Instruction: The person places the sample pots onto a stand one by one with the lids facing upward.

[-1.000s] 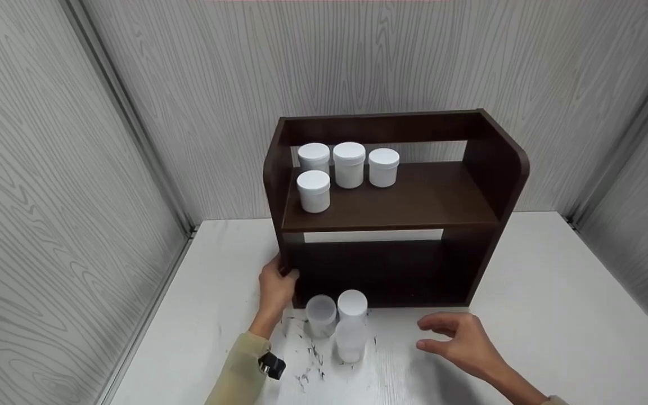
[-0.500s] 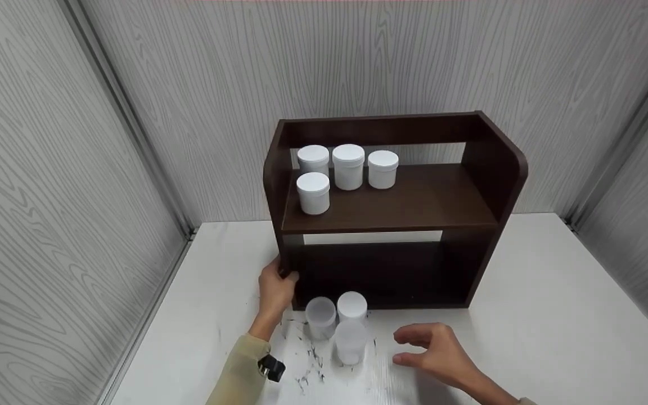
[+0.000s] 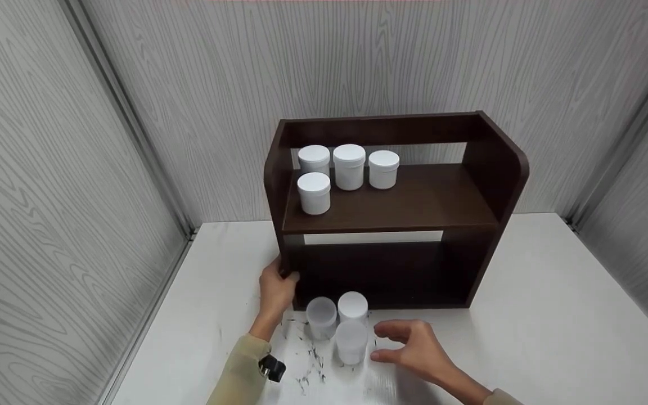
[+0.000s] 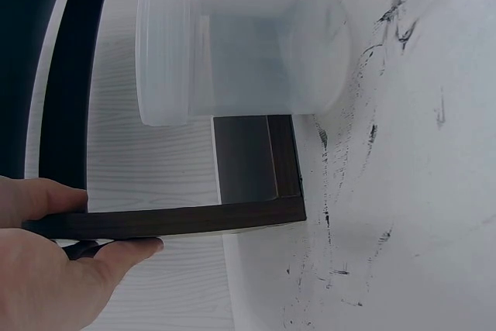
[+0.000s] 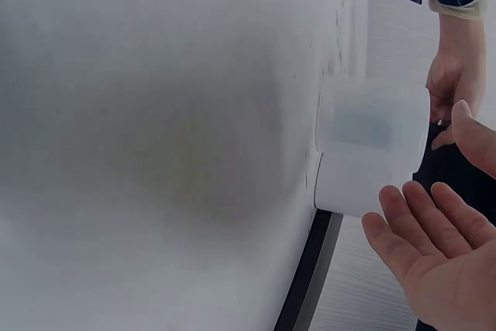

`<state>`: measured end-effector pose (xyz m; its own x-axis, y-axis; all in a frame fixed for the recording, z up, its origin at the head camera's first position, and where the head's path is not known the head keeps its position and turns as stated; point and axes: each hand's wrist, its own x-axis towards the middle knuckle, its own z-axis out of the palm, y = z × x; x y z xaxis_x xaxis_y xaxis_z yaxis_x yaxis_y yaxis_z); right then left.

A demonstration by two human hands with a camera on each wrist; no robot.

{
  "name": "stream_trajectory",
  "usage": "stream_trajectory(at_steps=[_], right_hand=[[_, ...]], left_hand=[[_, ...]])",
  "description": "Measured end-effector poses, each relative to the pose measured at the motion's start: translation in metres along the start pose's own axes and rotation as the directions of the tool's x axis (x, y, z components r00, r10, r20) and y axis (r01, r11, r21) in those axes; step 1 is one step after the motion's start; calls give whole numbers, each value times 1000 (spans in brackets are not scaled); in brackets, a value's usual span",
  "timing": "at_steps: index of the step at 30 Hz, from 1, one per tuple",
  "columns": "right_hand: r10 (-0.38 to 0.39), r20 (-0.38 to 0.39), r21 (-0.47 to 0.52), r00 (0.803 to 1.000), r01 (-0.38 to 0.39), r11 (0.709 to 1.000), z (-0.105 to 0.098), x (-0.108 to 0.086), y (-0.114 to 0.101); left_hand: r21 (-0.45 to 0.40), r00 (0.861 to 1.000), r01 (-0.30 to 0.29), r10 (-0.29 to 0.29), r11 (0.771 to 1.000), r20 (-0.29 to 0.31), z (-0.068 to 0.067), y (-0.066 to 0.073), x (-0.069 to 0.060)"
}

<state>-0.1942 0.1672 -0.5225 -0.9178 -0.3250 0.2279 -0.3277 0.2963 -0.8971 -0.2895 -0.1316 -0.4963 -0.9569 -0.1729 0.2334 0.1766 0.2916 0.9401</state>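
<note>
My left hand [image 3: 277, 291] grips the left side panel of a dark brown two-tier shelf [image 3: 391, 225]; in the left wrist view its thumb and fingers lie on both faces of the panel [image 4: 178, 220]. Before the shelf stand two translucent jars, a front jar [image 3: 351, 343] and a left jar [image 3: 322, 319], and a white-lidded jar [image 3: 352, 305] behind the front one. My right hand [image 3: 414, 350] is just right of the front jar, thumb and fingers spread apart with nothing between them. In the right wrist view my right hand [image 5: 442, 257] shows its palm and fingers near the jars.
Several white lidded jars stand on the upper tier at left, among them a front jar [image 3: 314, 194] and a right-hand jar [image 3: 383, 170]. Dark scuff marks [image 3: 314, 360] mark the white table [image 3: 538, 332]. Grey wood-grain panels [image 3: 386, 62] enclose the back and sides.
My right hand has moved left across the table, coming close to the front translucent jar. The left hand keeps its grip on the shelf, and the jars stay where they were.
</note>
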Motion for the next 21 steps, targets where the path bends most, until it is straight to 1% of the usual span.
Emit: stream_trajectory(at_steps=[3,9,16,21], right_hand=[[5,4,14,1000,-5,1000,5,3,0],[13,12,10,1000,-13,1000,12,9,3],[37,19,-21,999,-37,999,16,13,4],[27,11,-14,1000,-27,1000,18,16,5]], left_hand=[[1,1000,-4,4,1000,0,0,0,0],[-2,1000,3,-3,1000,-4,0,0,0],[-11,1000,11,-11,1000,10,-1,2,-1],[-9,1000,9,-9,1000,3,0,2,0]])
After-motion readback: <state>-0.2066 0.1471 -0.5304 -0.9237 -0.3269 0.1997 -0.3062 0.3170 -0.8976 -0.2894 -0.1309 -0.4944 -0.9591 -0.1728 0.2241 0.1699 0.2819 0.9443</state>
